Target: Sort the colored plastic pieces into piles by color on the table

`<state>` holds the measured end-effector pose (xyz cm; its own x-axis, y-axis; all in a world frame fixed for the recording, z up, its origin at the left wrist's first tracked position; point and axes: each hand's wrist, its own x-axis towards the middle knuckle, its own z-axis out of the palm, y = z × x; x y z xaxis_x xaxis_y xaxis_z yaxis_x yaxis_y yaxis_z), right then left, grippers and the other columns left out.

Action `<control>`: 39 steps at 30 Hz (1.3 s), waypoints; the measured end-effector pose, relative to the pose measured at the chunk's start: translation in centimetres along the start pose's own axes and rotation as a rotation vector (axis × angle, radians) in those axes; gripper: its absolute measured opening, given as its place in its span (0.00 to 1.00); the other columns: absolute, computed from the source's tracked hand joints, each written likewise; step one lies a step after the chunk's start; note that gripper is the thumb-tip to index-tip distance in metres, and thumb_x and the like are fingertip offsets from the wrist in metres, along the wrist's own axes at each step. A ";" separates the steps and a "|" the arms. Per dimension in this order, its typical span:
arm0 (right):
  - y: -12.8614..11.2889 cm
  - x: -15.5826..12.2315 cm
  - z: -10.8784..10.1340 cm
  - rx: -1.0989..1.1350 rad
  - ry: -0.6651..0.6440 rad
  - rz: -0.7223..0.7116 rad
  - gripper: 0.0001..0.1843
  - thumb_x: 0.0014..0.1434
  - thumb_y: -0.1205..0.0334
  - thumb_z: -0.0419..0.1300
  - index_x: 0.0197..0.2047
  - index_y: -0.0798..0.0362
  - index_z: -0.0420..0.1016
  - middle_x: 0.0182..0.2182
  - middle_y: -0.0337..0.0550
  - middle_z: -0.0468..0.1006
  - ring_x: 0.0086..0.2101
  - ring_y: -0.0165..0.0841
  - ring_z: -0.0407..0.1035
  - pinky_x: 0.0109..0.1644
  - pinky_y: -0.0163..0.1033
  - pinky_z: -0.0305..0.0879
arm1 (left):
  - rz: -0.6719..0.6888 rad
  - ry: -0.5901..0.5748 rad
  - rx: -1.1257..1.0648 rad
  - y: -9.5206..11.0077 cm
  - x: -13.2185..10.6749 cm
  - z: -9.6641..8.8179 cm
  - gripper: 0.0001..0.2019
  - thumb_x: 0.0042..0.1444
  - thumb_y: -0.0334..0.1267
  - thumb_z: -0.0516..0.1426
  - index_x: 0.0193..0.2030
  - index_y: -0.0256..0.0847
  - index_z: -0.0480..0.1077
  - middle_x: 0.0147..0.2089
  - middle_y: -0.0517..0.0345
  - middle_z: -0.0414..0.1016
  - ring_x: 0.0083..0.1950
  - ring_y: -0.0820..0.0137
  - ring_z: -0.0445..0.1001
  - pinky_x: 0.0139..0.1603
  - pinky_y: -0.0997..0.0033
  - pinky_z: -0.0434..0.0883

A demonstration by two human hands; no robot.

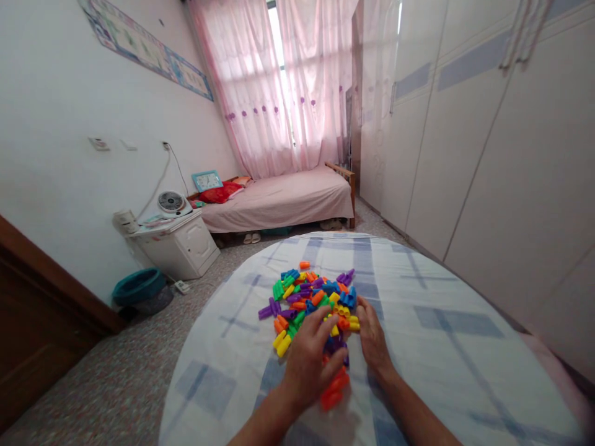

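A heap of bright plastic building pieces [317, 297], shaped like short tubes in several colours, lies on the round table. My left hand [307, 356] is over the near side of the heap, fingers spread and nothing visibly gripped; it hides some pieces below. At the heap's right edge, my right hand [373, 337] rests beside yellow pieces [354, 323], its fingers loosely extended. Whether its fingertips touch them I cannot tell. Orange pieces [333, 396], joined or bunched together, lie nearest me, just right of my left wrist. Purple pieces [269, 308] stick out at the left.
A white and blue checked cloth [446, 359] covers the table. Beyond stand a bed [283, 198] with a pink sheet and a white cabinet [174, 244] carrying a small fan [171, 202]. A teal-rimmed bin [137, 285] is on the floor at left; wardrobes [465, 155] line the right.
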<state>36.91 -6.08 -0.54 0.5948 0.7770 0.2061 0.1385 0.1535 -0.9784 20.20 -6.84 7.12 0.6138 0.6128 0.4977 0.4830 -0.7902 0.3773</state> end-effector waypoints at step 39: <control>0.2 0.0 0.2 -0.080 -0.031 0.014 0.27 0.61 0.44 0.46 0.57 0.50 0.63 0.56 0.48 0.67 0.57 0.40 0.59 0.63 0.49 0.53 | -0.432 0.168 0.025 -13.3 7.9 0.2 0.20 0.64 0.44 0.44 0.55 0.38 0.67 0.63 0.47 0.61 0.66 0.63 0.57 0.66 0.58 0.55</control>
<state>36.78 -5.98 -0.75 0.5728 0.7972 0.1906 0.1939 0.0942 -0.9765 18.72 8.49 5.88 0.2445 0.8744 0.4191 0.6883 -0.4610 0.5601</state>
